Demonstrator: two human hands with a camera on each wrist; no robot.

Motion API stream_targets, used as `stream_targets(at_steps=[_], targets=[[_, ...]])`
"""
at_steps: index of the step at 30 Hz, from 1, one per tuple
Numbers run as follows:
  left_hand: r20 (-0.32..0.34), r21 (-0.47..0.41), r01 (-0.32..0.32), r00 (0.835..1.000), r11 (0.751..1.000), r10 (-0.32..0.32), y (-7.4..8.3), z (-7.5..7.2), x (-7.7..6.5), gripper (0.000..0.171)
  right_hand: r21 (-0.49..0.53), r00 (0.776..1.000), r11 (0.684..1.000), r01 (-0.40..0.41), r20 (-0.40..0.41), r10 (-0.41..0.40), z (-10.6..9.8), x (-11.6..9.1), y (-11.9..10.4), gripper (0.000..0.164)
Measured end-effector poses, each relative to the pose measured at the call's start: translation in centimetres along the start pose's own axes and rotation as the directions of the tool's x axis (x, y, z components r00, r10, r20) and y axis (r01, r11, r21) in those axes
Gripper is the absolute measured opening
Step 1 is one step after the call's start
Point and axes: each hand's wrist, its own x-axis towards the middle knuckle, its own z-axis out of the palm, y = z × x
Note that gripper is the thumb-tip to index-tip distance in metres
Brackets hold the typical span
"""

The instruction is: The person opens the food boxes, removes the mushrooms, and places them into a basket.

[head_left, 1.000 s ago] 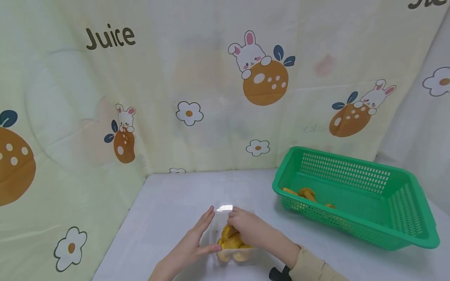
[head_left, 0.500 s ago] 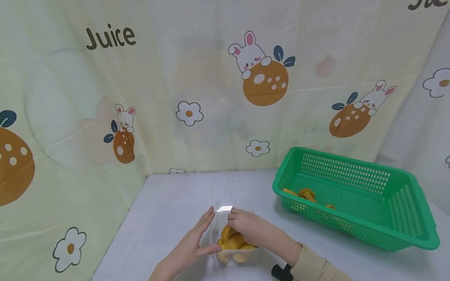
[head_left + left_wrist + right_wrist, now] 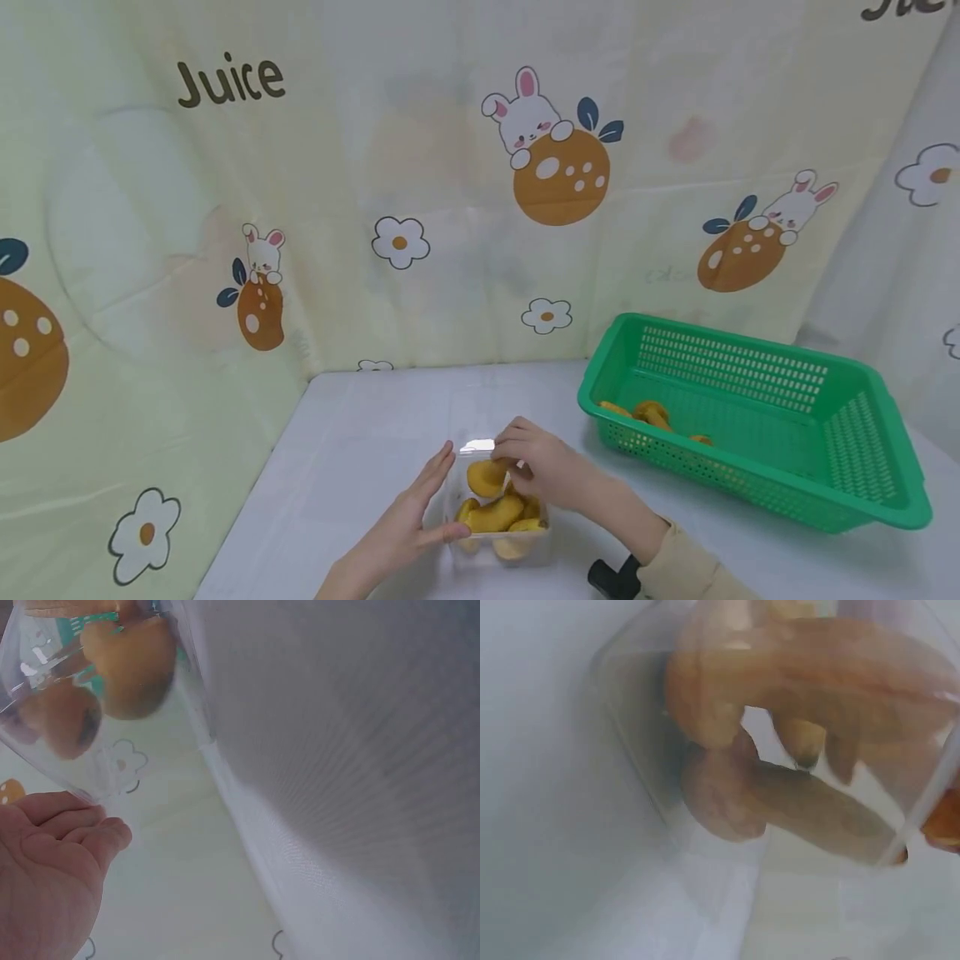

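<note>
On a white table (image 3: 360,425), a clear box (image 3: 542,546) of yellow mushrooms (image 3: 495,514) is placed near a green basket (image 3: 757,483). The box is flanked by the left hand (image 3: 408,521), fingers straight. An upper mushroom (image 3: 485,479) appears pinched by the right hand (image 3: 551,467). Arrangement seems under way; settling and release would be called for.

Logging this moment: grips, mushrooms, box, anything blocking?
Left grip: against clear box. Right grip: at one mushroom, hold unclear. More mushrooms inside box. Green basket apart at right; no obstruction visible.
</note>
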Motion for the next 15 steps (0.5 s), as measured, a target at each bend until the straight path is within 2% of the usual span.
stream_targets(at_steps=[2,5,8,15], targets=[[-0.003,0.004,0.001,1.0,1.0,-0.001,0.0,0.0,0.0,0.085,0.083,0.995,0.996,-0.025,-0.099,0.033,-0.3,-0.4,0.4,0.023],[-0.008,0.012,0.007,1.0,1.0,-0.007,0.1,0.1,0.0,0.085,0.155,0.966,0.986,-0.061,-0.238,0.098,-0.8,-1.0,1.0,0.027],[-0.014,0.027,0.005,1.0,1.0,-0.005,0.1,0.2,0.0,0.085,0.162,0.927,0.983,-0.083,-0.349,0.136,-2.0,-1.7,1.4,0.031],[-0.031,0.047,-0.009,0.999,0.999,0.01,0.1,0.4,0.0,0.085,0.125,0.822,0.979,-0.162,-0.531,0.204,-7.5,-4.4,1.5,0.028]])
